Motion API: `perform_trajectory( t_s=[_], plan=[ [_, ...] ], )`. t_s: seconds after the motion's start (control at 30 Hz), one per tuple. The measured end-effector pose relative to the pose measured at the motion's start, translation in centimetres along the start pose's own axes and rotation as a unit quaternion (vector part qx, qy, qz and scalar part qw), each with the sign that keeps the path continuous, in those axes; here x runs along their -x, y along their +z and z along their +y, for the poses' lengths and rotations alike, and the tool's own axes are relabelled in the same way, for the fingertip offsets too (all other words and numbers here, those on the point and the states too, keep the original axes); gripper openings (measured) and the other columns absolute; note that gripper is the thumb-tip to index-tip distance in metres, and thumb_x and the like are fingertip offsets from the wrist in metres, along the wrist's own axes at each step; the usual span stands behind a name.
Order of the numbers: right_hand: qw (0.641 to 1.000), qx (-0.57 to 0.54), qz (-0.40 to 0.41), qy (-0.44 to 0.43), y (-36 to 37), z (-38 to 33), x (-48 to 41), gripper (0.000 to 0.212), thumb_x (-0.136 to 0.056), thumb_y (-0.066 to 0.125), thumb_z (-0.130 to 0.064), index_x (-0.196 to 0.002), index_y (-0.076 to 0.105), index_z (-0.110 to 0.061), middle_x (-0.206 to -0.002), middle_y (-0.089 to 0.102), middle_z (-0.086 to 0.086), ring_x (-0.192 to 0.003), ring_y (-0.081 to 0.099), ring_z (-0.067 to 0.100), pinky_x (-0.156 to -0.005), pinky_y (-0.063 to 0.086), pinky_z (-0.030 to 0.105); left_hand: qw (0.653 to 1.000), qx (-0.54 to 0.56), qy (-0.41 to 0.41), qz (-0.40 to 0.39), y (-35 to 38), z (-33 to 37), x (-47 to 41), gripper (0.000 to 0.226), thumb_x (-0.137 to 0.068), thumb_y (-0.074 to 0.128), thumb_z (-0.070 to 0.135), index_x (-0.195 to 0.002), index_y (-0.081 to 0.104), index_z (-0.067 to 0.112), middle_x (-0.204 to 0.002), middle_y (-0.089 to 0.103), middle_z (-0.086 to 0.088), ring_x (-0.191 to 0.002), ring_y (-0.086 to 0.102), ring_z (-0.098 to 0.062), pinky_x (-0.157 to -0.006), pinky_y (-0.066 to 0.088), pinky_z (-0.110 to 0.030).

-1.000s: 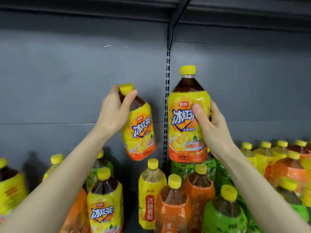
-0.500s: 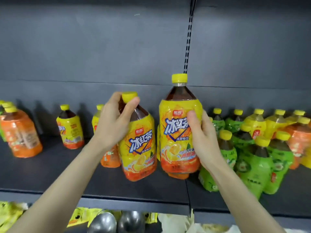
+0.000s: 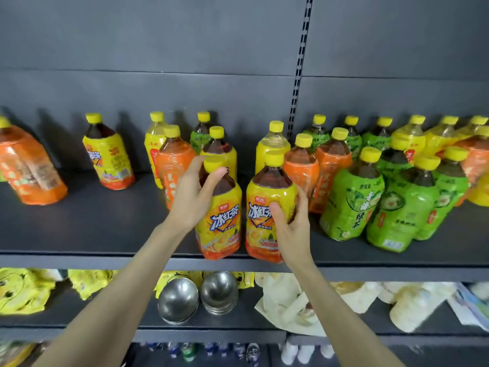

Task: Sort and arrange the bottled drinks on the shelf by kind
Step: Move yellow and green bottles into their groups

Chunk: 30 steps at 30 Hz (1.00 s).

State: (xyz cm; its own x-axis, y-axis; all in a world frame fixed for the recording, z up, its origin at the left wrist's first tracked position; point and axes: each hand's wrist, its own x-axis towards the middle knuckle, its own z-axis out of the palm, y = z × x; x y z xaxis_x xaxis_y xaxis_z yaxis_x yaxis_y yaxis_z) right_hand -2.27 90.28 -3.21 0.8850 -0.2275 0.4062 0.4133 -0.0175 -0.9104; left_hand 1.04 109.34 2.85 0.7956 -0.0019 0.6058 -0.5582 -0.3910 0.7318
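Note:
Two yellow-labelled iced tea bottles stand side by side at the front edge of the grey shelf (image 3: 79,231). My left hand (image 3: 194,197) grips the neck and shoulder of the left bottle (image 3: 223,229). My right hand (image 3: 292,223) wraps round the body of the right bottle (image 3: 260,215). Behind them stand orange-labelled bottles (image 3: 172,162) and pale yellow bottles (image 3: 271,147). A group of green tea bottles (image 3: 352,200) fills the right side. Another yellow iced tea bottle (image 3: 108,154) stands alone to the left.
An orange-labelled bottle (image 3: 29,170) leans at the far left. Bare shelf surface lies between it and my hands. On the shelf below are two steel bowls (image 3: 197,295), yellow packets (image 3: 23,290) and white plush items (image 3: 291,303). A slotted upright (image 3: 299,64) splits the back panel.
Both hands have brought the two iced tea bottles down from in front of the back panel to the shelf's front edge. The view has tilted down, showing the lower shelf.

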Motion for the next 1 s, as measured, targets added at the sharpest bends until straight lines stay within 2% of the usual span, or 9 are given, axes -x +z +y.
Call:
perform_trajectory(
  t_s=[0.17,0.3,0.43,0.5,0.6,0.73,0.8,0.9,1.0],
  plan=[
    [0.999,0.015,0.026,0.021,0.8,0.9,0.2,0.068,-0.085,0.061,-0.038,-0.144,0.029,-0.027,-0.124,0.056,-0.023,-0.114,0.059,0.005,-0.093,0.054,0.034,0.997,0.062,0.005,0.042,0.6,-1.1,-0.6,0.021,-0.094,0.056,0.029,-0.114,0.055,0.023,-0.101,0.064,0.026,-0.098,0.060,0.004,-0.083,0.044,-0.012],
    [0.999,0.031,0.032,0.026,1.0,1.1,0.5,0.076,-0.079,0.058,-0.054,-0.144,0.026,-0.033,-0.134,0.053,-0.005,-0.119,0.057,0.013,-0.097,0.052,0.041,0.982,0.141,-0.103,0.070,1.9,-3.0,2.7,0.061,-0.078,0.066,0.048,-0.129,0.038,0.030,-0.125,0.053,0.012,-0.116,0.052,-0.001,-0.092,0.044,-0.016],
    [0.998,-0.001,0.020,0.067,0.9,2.3,1.1,0.060,-0.080,0.061,-0.049,-0.133,0.036,-0.040,-0.111,0.063,-0.028,-0.109,0.062,0.007,-0.081,0.056,0.026,0.960,0.187,-0.206,0.041,3.3,-5.5,7.5,0.083,-0.070,0.075,0.043,-0.139,0.032,0.025,-0.128,0.056,0.007,-0.116,0.057,-0.010,-0.091,0.052,-0.032],
    [0.996,-0.031,0.017,0.081,1.0,2.2,1.1,0.059,-0.081,0.061,-0.043,-0.135,0.039,-0.035,-0.110,0.065,-0.027,-0.106,0.064,0.004,-0.076,0.056,0.021,0.961,0.187,-0.197,0.055,3.4,-5.5,7.9,0.080,-0.071,0.070,0.044,-0.140,0.036,0.022,-0.125,0.060,0.011,-0.111,0.060,-0.005,-0.090,0.054,-0.030],
    [0.993,-0.055,0.032,0.099,0.7,1.2,1.6,0.064,-0.078,0.063,-0.049,-0.136,0.042,-0.032,-0.122,0.063,-0.011,-0.109,0.064,0.010,-0.083,0.057,0.031,0.958,0.207,-0.190,0.060,3.4,-4.2,7.9,0.065,-0.076,0.069,0.049,-0.133,0.044,0.030,-0.115,0.065,0.017,-0.105,0.063,-0.003,-0.080,0.057,-0.024],
    [0.990,-0.054,0.065,0.112,-1.6,-0.4,3.2,0.022,-0.086,0.054,-0.052,-0.107,0.046,-0.048,-0.093,0.061,-0.044,-0.090,0.061,-0.017,-0.067,0.052,0.009,0.959,0.222,-0.175,0.025,3.4,-0.9,8.2,0.047,-0.074,0.063,0.060,-0.116,0.048,0.047,-0.109,0.067,0.020,-0.099,0.066,-0.004,-0.071,0.055,-0.020],
    [0.990,-0.034,0.087,0.107,-3.7,-1.5,3.9,0.040,-0.083,0.054,-0.064,-0.114,0.042,-0.041,-0.091,0.054,-0.053,-0.088,0.054,-0.027,-0.067,0.047,0.002,0.960,0.230,-0.161,0.013,4.3,1.2,8.3,0.049,-0.071,0.060,0.064,-0.115,0.050,0.045,-0.109,0.067,0.020,-0.099,0.066,-0.004,-0.072,0.056,-0.021],
    [0.987,-0.024,0.114,0.110,-8.0,-3.4,4.4,0.096,-0.067,0.054,-0.081,-0.141,0.042,-0.020,-0.134,0.058,-0.011,-0.121,0.056,0.006,-0.099,0.050,0.033,0.957,0.251,-0.146,-0.009,6.8,4.7,8.6,0.042,-0.071,0.059,0.064,-0.110,0.054,0.049,-0.108,0.068,0.019,-0.098,0.067,-0.004,-0.071,0.056,-0.020],
    [0.984,-0.017,0.153,0.088,-13.1,-5.8,5.4,0.098,-0.067,0.055,-0.079,-0.139,0.046,-0.013,-0.129,0.062,0.005,-0.116,0.061,0.019,-0.096,0.053,0.042,0.950,0.278,-0.139,-0.041,10.7,8.0,10.0,0.041,-0.070,0.059,0.062,-0.106,0.057,0.043,-0.102,0.070,0.017,-0.092,0.068,-0.005,-0.068,0.055,-0.019]
  ],
)
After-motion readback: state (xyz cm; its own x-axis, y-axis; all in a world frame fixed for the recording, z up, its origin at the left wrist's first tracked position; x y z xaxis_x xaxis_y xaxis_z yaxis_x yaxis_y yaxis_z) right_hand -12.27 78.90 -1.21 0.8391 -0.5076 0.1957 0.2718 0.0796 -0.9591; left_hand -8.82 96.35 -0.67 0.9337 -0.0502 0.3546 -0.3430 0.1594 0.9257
